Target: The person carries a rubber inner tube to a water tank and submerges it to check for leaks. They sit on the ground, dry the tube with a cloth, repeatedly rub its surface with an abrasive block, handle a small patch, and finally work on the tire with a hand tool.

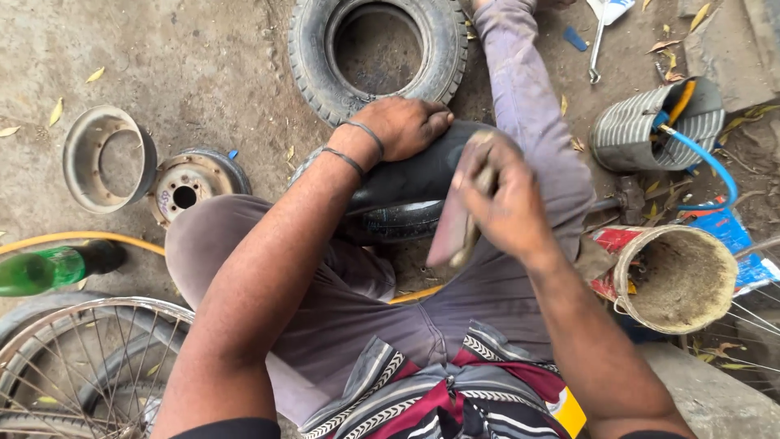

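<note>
The left hand (406, 123) presses flat, fingers together, on a black inner tube (410, 183) draped across the person's lap. The right hand (504, 203) is clamped on a flat worn scraper (449, 232), its blade just beside the tube. A tyre (378, 53) lies beyond, a dusty bucket (678, 280) at right

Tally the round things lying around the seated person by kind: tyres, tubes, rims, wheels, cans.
Tyres: 1, the black tyre
Inner tubes: 1, the black inner tube under both hands
Bare metal rim halves: 2, the ring and the hub disc
Spoked wheels: 1
Open cans: 2, the ribbed can and the dusty can
Total: 7
</note>
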